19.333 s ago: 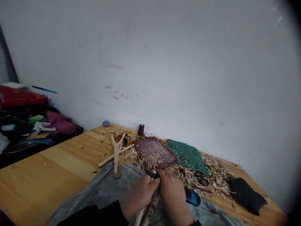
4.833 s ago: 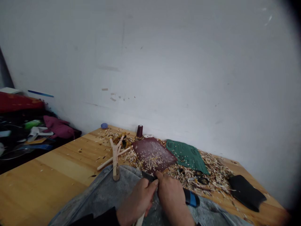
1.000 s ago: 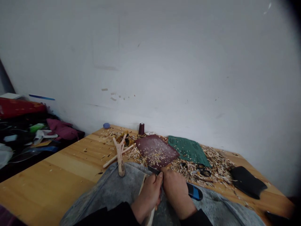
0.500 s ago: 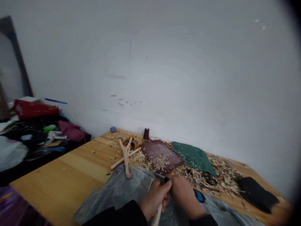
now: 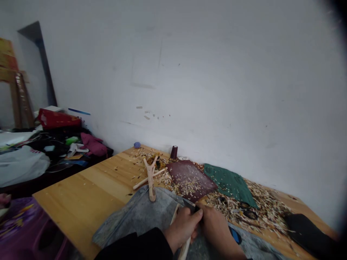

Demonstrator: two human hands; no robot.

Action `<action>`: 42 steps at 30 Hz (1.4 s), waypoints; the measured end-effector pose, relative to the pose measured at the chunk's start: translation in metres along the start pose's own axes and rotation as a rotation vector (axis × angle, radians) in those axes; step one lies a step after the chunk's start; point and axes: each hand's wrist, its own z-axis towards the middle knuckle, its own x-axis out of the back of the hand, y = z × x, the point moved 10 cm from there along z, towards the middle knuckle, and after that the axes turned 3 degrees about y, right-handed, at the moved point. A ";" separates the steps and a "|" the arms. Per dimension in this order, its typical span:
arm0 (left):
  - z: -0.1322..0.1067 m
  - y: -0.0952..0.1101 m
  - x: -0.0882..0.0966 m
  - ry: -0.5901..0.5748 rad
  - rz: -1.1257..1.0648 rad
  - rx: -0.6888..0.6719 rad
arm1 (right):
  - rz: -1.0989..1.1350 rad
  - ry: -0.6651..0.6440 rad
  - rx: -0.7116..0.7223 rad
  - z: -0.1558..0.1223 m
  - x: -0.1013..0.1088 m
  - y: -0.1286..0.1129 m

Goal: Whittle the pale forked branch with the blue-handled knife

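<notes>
My left hand (image 5: 182,228) is closed around a pale wooden stick (image 5: 176,215) that runs from under the fingers toward the bottom edge. My right hand (image 5: 217,231) is closed on a knife with a blue and black handle (image 5: 235,235); its dark blade (image 5: 189,205) pokes out just beyond both thumbs, against the stick. Both hands rest over a grey cloth (image 5: 141,220) on my lap. A forked wooden stick (image 5: 150,178) lies at the cloth's far edge on the wooden table (image 5: 89,191).
A maroon sheet (image 5: 191,178) and a green sheet (image 5: 230,184) lie among wood shavings (image 5: 260,206). Scissors (image 5: 248,213), a black pouch (image 5: 309,234), a dark thread spool (image 5: 174,152) and a blue cap (image 5: 137,144) are on the table. Cluttered clothes and bags (image 5: 54,144) lie at left.
My head has turned left, so more of the cluttered left side and a purple thing at the lower left show. Both hands keep their grip on stick and knife.
</notes>
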 end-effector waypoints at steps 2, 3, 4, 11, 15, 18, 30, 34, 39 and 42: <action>0.001 0.000 0.004 0.038 0.029 0.010 | -0.005 -0.002 -0.004 0.001 -0.003 0.001; 0.001 0.000 0.006 0.056 0.044 0.016 | -0.004 0.005 -0.001 0.001 -0.004 0.001; 0.001 0.000 0.008 0.068 0.053 0.022 | -0.002 0.018 0.006 0.001 -0.004 0.000; 0.002 0.006 0.016 0.070 0.035 0.048 | 0.010 0.118 0.074 -0.001 0.000 -0.011; 0.002 0.007 0.014 0.033 0.028 0.057 | -0.078 0.182 -0.032 -0.005 0.003 -0.003; 0.002 0.008 0.014 0.026 0.028 0.049 | -0.069 0.133 -0.084 -0.006 -0.004 0.005; 0.003 0.003 0.002 -0.008 0.023 0.033 | -0.013 0.195 -0.035 -0.006 0.010 -0.006; -0.007 0.023 -0.005 -0.153 -0.103 0.014 | 0.206 0.368 -0.118 -0.010 0.027 0.015; -0.017 0.030 -0.007 -0.279 -0.340 0.184 | 0.337 0.407 -0.080 -0.009 0.028 0.027; -0.021 0.028 -0.009 -0.318 -0.384 0.244 | 0.378 0.410 -0.055 -0.011 0.030 0.025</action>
